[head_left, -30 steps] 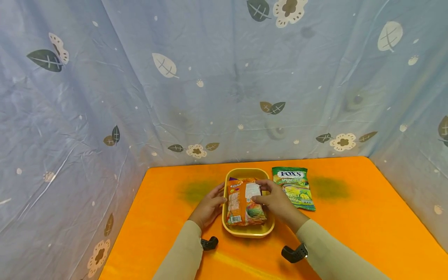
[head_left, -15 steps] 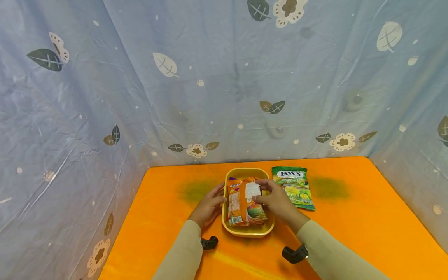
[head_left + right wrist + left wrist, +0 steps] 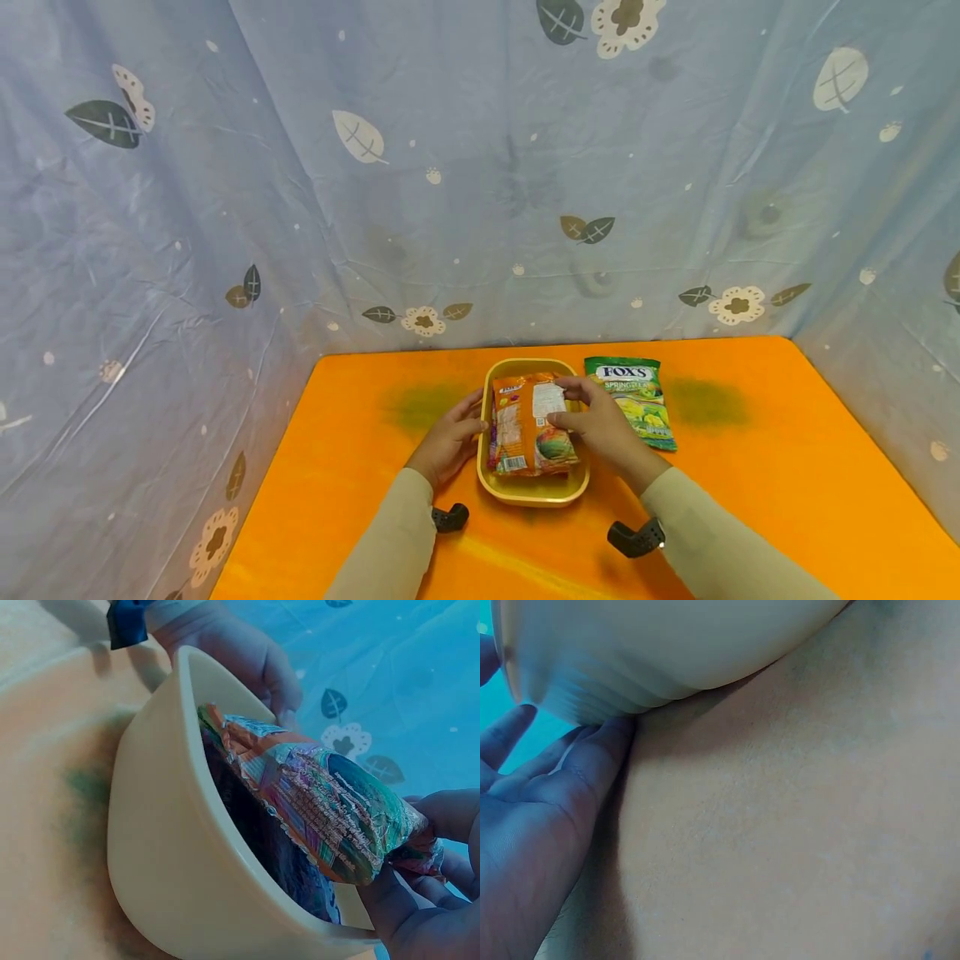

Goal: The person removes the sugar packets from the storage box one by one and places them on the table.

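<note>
right-hand grip point(image 3: 600, 421) pinches orange printed plastic bag point(image 3: 522, 425) by one edge | bag tilts inside yellow rounded-rectangular plastic tub point(image 3: 534, 501) | left-hand grip point(image 3: 447, 437), fingers extended, touches tub's outer wall, seemingly to steady it

Two forearms point(image 3: 393, 537) in long, pale sleeves point(image 3: 723, 537) reach forward, angled inward. The left hand point(image 3: 448, 439) has its fingers extended and slightly spread; the right hand point(image 3: 598, 423) pinches, thumb opposite the bent fingers point(image 3: 573, 387).
</note>
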{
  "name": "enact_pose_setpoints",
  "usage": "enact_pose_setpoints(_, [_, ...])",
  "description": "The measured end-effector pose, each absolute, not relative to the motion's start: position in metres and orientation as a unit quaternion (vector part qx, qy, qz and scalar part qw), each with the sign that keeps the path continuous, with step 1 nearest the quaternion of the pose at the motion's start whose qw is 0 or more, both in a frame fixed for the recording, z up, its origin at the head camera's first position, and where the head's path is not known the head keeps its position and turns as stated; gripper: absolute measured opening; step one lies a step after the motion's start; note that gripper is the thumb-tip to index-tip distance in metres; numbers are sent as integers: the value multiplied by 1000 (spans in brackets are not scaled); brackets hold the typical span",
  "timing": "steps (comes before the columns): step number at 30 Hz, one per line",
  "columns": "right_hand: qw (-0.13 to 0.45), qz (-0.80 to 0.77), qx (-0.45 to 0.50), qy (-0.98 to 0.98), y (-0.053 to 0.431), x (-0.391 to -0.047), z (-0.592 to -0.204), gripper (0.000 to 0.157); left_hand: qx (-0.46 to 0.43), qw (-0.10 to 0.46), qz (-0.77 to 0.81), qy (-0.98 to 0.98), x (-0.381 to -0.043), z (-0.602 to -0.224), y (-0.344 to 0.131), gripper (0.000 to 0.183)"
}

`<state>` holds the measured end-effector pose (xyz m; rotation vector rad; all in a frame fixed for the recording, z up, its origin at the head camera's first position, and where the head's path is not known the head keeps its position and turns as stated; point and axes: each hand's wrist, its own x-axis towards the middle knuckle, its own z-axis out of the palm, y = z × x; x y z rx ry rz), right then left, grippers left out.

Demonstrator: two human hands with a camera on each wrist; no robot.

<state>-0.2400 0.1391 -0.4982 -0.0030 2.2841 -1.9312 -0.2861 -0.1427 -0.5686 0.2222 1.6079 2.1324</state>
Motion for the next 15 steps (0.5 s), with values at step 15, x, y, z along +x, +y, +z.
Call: enact_pose_setpoints(15, [63, -667, 14, 743, 162, -245, -496, 67, 82, 222, 775, 586, -285, -569, -143, 75])
